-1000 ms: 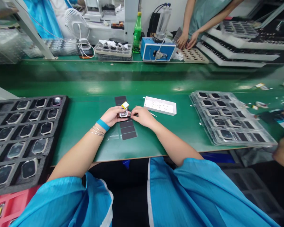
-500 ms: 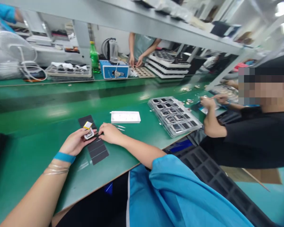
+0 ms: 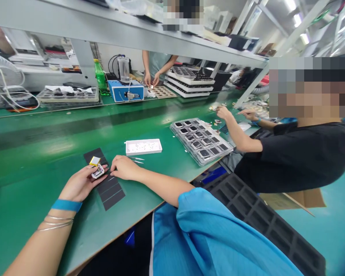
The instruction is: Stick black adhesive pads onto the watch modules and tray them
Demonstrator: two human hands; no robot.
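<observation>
Resting in my left hand (image 3: pixel 79 183) is a small white-rimmed watch case (image 3: pixel 98 172), open side up with its inner parts showing. A silver battery with yellow edges (image 3: pixel 95 161) sticks up out of it by my thumb. Beneath lies a black sheet marked into strips (image 3: pixel 112 195), flat on the bench. The fingertips of my right hand (image 3: pixel 125 167) are pinched together over the sheet's right edge, close to the watch case. Whatever is between them is too small to make out. Two tweezers (image 3: pixel 136 159) lie just beyond my right hand.
A white tray (image 3: pixel 143 147) holds several tiny pieces. Right of it, a clear plastic tray (image 3: pixel 201 140) carries several square black watch parts. A co-worker's arm (image 3: pixel 238 134) reaches over the bench at right. Behind stand a blue machine (image 3: pixel 125 91) and a green bottle (image 3: pixel 100 76).
The view has swung to the right, so the bench things sit further left. My left hand still holds the watch case, and my right hand stays pinched beside it. The co-worker's hand has moved away along the bench.
</observation>
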